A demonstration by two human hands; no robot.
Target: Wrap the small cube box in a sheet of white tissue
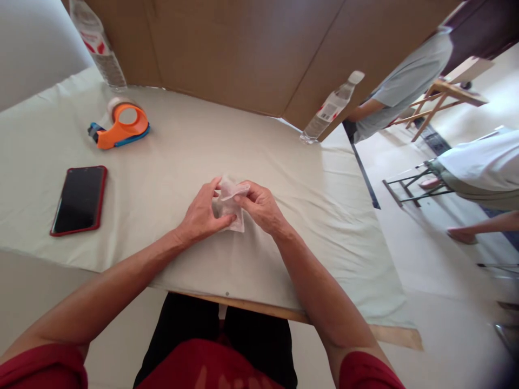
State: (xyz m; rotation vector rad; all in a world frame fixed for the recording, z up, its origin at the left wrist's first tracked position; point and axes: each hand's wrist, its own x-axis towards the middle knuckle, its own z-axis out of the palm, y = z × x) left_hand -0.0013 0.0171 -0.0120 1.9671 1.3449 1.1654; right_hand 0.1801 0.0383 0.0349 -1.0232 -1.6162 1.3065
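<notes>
A small translucent white pouch lies at the middle of the table, partly lifted off the pale cloth. My left hand pinches its left side, thumb on the lower edge and fingers curled over the top. On the pouch's upper right corner, my right hand is closed with its fingers folded around it. Both hands touch each other through the pouch.
A red-cased phone lies face up at the left. An orange tape dispenser sits behind it. Two clear water bottles stand by a cardboard wall. Other people sit on the right, past the table edge.
</notes>
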